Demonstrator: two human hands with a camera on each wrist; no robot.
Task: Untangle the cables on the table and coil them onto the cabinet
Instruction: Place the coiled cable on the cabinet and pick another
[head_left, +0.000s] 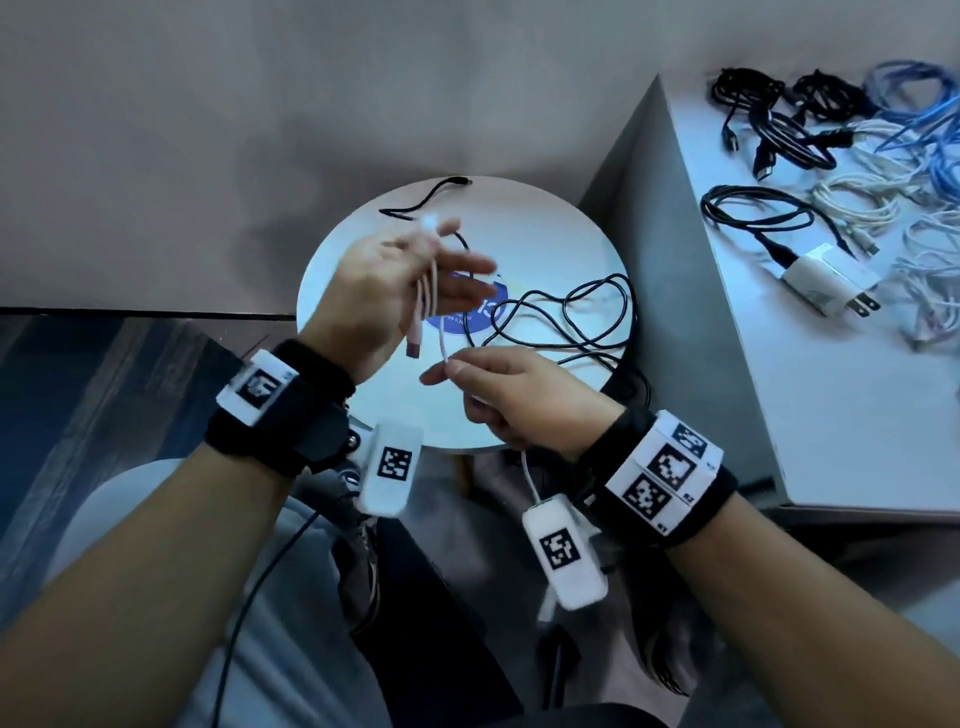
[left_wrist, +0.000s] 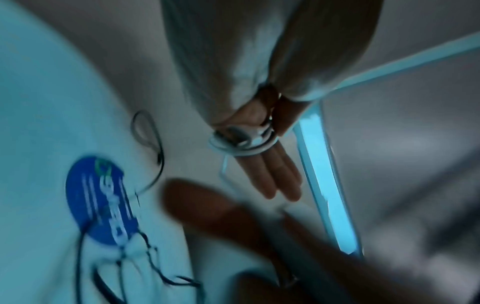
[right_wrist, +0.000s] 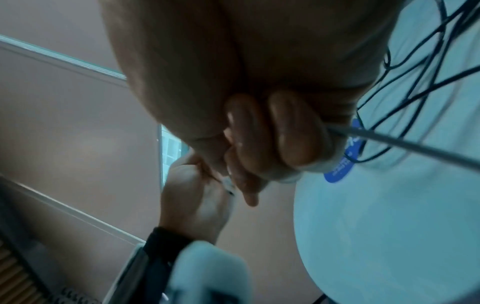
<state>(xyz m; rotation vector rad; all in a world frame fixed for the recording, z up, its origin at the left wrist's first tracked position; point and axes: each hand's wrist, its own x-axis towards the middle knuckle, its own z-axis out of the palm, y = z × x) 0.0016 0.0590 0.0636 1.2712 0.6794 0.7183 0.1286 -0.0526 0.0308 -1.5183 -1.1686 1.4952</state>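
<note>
Above the round white table, my left hand holds up a pale pink-white cable. Its loops are wound round my straight fingers, and the thumb presses on the coil. A connector end dangles below the palm. A free strand runs down to my right hand, whose curled fingers pinch the cable. A long tangled black cable lies on the table's right half. A short black cable lies at the far edge.
The grey cabinet stands right of the table. On its far part lie several coiled black, white and blue cables and a white charger plug. A blue round sticker marks the table's middle. My knees are below the table.
</note>
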